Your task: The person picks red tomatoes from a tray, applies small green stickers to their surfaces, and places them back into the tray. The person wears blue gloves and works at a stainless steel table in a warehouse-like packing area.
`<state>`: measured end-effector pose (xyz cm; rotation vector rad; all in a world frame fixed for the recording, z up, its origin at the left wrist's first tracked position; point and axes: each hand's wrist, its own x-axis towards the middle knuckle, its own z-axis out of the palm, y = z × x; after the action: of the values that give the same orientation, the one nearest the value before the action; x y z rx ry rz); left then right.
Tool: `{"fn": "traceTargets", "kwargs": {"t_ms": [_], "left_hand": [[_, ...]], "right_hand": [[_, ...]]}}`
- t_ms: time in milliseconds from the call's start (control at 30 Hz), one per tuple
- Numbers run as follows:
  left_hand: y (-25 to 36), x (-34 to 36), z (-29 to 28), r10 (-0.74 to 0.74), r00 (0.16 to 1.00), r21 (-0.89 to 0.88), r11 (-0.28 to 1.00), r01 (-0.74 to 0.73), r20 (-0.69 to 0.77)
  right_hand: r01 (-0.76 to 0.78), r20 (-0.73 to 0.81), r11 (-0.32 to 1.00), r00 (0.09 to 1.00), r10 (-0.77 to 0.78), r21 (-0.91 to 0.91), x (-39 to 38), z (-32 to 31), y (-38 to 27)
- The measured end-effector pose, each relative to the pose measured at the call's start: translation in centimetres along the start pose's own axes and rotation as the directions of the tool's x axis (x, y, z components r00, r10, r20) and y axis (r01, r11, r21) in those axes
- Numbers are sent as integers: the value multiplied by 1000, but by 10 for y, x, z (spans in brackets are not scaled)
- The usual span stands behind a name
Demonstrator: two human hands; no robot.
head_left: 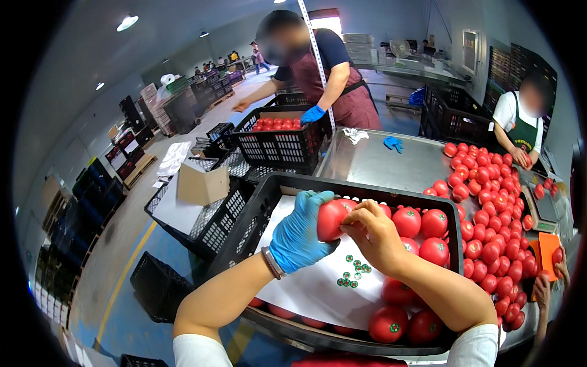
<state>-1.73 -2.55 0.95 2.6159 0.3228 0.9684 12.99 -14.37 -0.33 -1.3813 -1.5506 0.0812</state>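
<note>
My left hand [298, 233], in a blue glove, grips a red tomato [331, 219] above a black plastic crate [263, 208]. My bare right hand [373, 235] presses its fingertips on the right side of that tomato. Under the hands, a white sheet [318, 287] with several small green round stickers [353, 275] lies in the crate. Several red tomatoes [422, 223], some with a green sticker, fill the crate's right part.
A metal table [379, 162] carries a heap of loose tomatoes [495, 208] and a blue glove [393, 144]. A person in a maroon apron [342, 79] stands by another crate of tomatoes [278, 137]. A second person [520, 122] works far right. An orange scale [547, 248] sits right.
</note>
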Motion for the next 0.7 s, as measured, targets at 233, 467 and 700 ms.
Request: {"fn": "traceTargets", "kwargs": {"t_ms": [233,467,700], "left_hand": [[-19,2,-2,-82,995,25,996,83,-51],[-51,9,-10,-588,678,-778,126,616,441],[-40,12,-14,-489,517,-661,-178,729,702]], "right_hand": [[-31,176,998,984,39,-48,1,-2,-9],[22,656,882,677,333,-470,-29,18,22],[96,482,832,849,217,-546,-22,18,18]]}}
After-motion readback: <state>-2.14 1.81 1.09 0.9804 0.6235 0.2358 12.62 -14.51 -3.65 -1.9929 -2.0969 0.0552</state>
